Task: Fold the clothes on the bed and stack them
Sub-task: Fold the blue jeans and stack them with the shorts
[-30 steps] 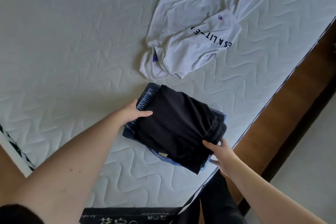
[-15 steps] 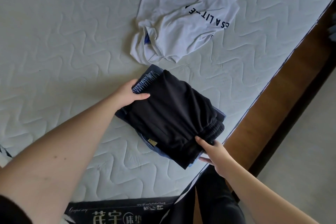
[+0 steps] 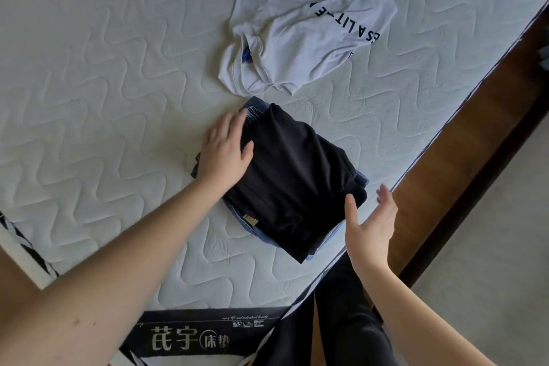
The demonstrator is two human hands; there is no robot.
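Black garment (image 3: 297,181) folded on jeans (image 3: 255,224) — white shirt (image 3: 300,36) unfolded. Left hand (image 3: 225,148) flat on stack, right hand (image 3: 371,223) wide, empty.

Lay stacked near the mattress (image 3: 104,98) right edge, folded clothes (image 3: 297,181), unfolded shirt (image 3: 303,27) just beyond, farther off.

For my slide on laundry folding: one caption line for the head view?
Left hand rests flat on the folded dark stack; right hand open beside it; white T-shirt unfolded on the mattress.
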